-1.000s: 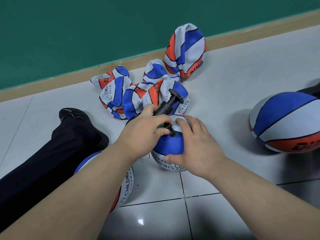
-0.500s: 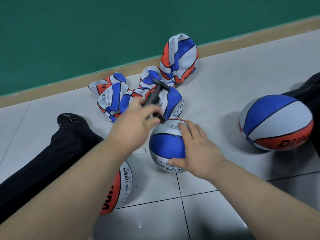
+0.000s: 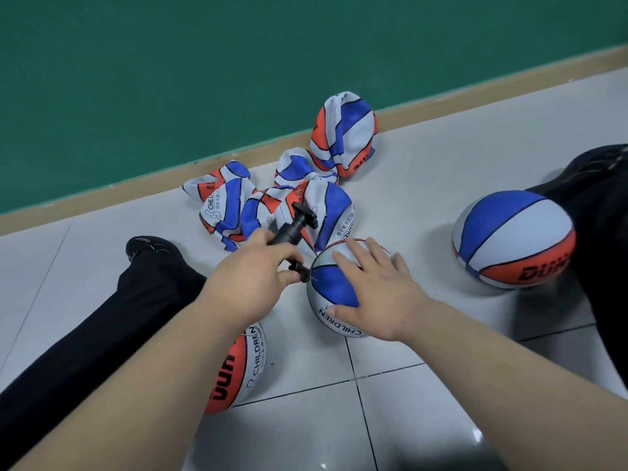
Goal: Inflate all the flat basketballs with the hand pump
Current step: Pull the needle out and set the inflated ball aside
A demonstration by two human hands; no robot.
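The left hand [image 3: 251, 280] grips the black hand pump [image 3: 293, 229], whose nozzle now meets the left side of the round basketball [image 3: 326, 285] on the floor tiles [image 3: 424, 205] rather than its top as a second ago. The right hand [image 3: 377, 294] has slid further over the ball, fingers straight and spread, while the flat basketballs [image 3: 224, 202] lie heaped behind

basketballs [image 3: 334, 287]: blue/white/orange panels | pump [image 3: 293, 229]: black | wall [image 3: 204, 62]: green
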